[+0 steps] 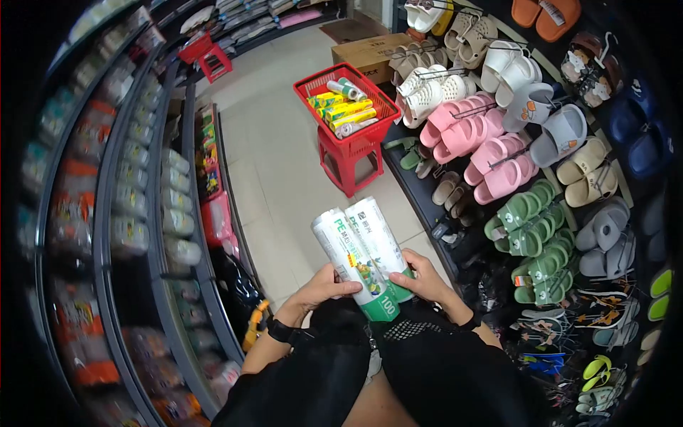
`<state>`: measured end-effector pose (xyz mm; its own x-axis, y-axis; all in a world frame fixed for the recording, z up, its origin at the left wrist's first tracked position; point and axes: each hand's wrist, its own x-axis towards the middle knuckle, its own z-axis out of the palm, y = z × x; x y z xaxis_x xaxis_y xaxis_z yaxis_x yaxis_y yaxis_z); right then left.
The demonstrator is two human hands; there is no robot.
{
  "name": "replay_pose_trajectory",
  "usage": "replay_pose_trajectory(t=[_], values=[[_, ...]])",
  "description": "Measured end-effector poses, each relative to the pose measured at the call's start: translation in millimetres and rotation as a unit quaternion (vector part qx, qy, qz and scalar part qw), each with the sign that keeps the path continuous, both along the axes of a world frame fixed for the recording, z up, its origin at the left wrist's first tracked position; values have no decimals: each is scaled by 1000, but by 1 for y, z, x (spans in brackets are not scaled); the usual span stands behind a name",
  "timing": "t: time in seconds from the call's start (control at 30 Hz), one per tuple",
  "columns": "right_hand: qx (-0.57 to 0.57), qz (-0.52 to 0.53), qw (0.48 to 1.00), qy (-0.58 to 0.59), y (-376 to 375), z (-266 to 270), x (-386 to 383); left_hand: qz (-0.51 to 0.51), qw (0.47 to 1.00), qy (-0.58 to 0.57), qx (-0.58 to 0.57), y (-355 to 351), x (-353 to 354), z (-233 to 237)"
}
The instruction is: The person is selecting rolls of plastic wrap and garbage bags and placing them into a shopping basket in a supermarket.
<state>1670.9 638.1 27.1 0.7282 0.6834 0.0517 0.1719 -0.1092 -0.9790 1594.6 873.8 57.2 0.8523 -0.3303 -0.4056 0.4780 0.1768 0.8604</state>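
Observation:
Two white-and-green rolls of PE plastic bags lie side by side in front of my body, angled slightly apart at the top. My left hand (321,287) is closed round the left roll (350,260), thumb across its lower front. The right roll (379,238) is gripped by my right hand (421,277), whose thumb presses on its green end. Printed vegetables and the number 100 show on the packaging. Beyond them, a red basket (388,107) holds several yellow boxes (345,110) and wrapped rolls (347,88).
The basket rests on a red stool (350,160) in the tiled aisle (267,153). Racks of slippers (466,132) line the right side, and shelves of packaged goods (135,192) the left. A cardboard box (366,57) and another red stool (213,64) stand farther back.

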Motion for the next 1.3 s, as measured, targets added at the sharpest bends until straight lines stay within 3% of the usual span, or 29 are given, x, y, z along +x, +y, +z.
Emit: replay_pose_trajectory(t=[0.33,0.53,0.6,0.7,1.07,1.2,1.3], values=[[-80,14,996,19,126,-24,219,56,997,-27,36,120,211,-31],[-116,27,993,20,201,-10,367,111,993,38,13,186,347,-21],[-162,25,983,-79,223,-8,410,115,992,44,13,209,382,-30],[-209,36,973,-96,250,-5,464,147,983,109,-21,229,433,-41],[-319,-67,944,-46,343,-62,632,7,969,243,-39,339,657,-121],[-306,-93,947,-26,375,-91,695,-6,966,259,-21,368,728,-144],[-298,-133,941,-88,395,-118,732,26,952,302,-32,377,769,-164]])
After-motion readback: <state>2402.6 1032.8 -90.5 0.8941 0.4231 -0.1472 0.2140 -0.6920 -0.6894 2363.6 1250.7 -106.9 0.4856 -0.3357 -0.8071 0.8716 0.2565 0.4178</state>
